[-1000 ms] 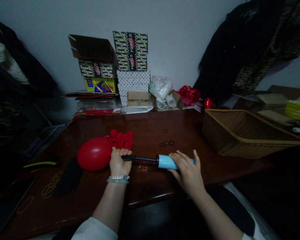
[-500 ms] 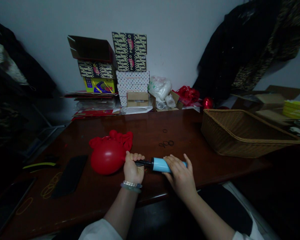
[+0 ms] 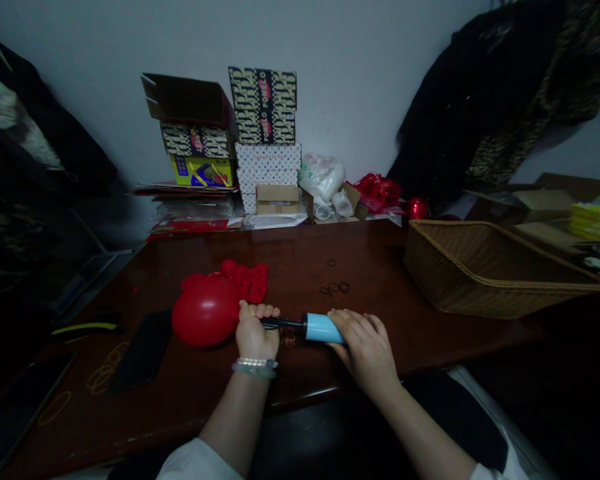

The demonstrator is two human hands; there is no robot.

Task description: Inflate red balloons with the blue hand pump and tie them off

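My left hand (image 3: pixel 257 332) grips the neck of a round red balloon (image 3: pixel 205 310) around the black nozzle of a hand air pump (image 3: pixel 323 328). The balloon lies on the table to the left of that hand, and a crumpled red piece (image 3: pixel 247 281) lies against its top. My right hand (image 3: pixel 365 350) is wrapped over the pump's light blue barrel, hiding its far end. Small coloured rubber bands (image 3: pixel 290 340) lie below the nozzle, partly hidden by the pump.
A woven wicker basket (image 3: pixel 480 267) sits on the dark wooden table (image 3: pixel 375 267) at right. Black rubber bands (image 3: pixel 335 287) and a black phone (image 3: pixel 143 351) lie on it. Stacked boxes (image 3: pixel 265 143) and a plastic bag (image 3: pixel 323 179) line the wall.
My right hand has moved left toward my left hand, and less of the pump shows. The balloon has shifted slightly left since the middle frame.
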